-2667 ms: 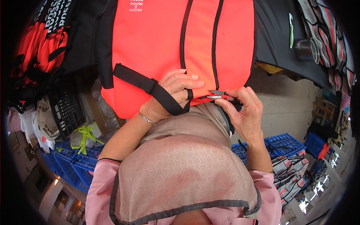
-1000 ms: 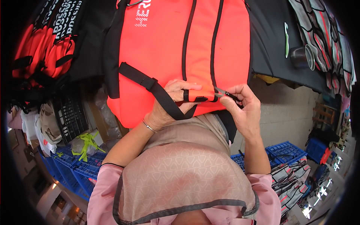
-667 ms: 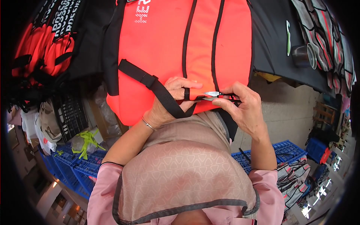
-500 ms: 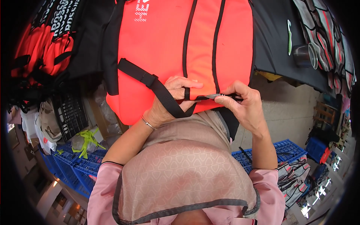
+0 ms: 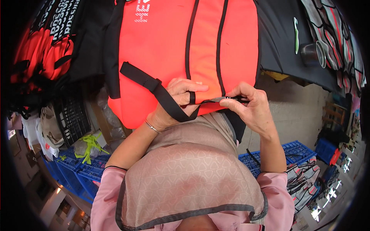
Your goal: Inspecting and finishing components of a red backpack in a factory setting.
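A bright coral-red bag (image 5: 154,50) with an orange centre panel and black piping lies in front of me, its near edge against my apron. My left hand (image 5: 169,103) is closed on that near edge, fingers on the orange panel and thumb side below. A black webbing strap (image 5: 135,75) with a slider runs over the bag and across this hand. In my right hand (image 5: 254,109) are small thread snips (image 5: 216,100), pinched between thumb and fingers. Their metal blades lie along the seam at the panel's end, close to my left fingers; the handle is mostly hidden.
A dark cup (image 5: 313,54) and a green-and-white toothbrush-like tool (image 5: 296,36) rest on the black-covered table (image 5: 279,50) at right. Grey pieces hang over its far right side. Red-and-black pieces (image 5: 42,57) pile at left. Blue plastic crates (image 5: 73,169) stand either side of me.
The snips' blades have shifted slightly at the seam, with less metal showing. The bag sits a little further left in view. Both hands keep their grips.
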Demonstrator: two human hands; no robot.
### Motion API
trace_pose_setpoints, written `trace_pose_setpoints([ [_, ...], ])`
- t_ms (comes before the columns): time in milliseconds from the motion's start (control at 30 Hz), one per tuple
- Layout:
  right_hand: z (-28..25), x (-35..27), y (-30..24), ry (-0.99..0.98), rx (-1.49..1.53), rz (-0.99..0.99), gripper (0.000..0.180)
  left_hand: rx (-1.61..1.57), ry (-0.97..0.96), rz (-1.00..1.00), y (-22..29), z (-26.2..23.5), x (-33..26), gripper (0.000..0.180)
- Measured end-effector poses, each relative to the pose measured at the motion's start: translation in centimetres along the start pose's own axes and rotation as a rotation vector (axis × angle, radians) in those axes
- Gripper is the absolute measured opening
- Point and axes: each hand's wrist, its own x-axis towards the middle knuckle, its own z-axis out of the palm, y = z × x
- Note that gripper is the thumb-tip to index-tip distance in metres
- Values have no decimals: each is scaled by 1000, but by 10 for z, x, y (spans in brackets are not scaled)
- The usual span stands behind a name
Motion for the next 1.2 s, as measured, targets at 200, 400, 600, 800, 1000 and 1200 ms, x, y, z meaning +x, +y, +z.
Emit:
trace_pose_setpoints([
  [200, -12, -20, -2, 252, 48, 77, 21, 285, -41, 271, 6, 7, 19, 31],
  [400, -5, -58, 3, 539, -133, 134, 25, 425, -45, 464, 12, 32, 39, 11],
  [600, 3, -67, 14, 590, -284, 160, 29, 538, -96, 482, 16, 42, 39, 10],
  [800, 7, -67, 14, 586, -421, 147, 30, 611, -138, 476, 17, 47, 35, 10],
  [1000, 10, -65, 9, 592, -607, 99, 29, 607, -189, 423, 19, 46, 34, 24],
  [1200, 19, -61, 6, 625, -814, 37, 29, 584, -175, 448, 13, 52, 32, 7],
])
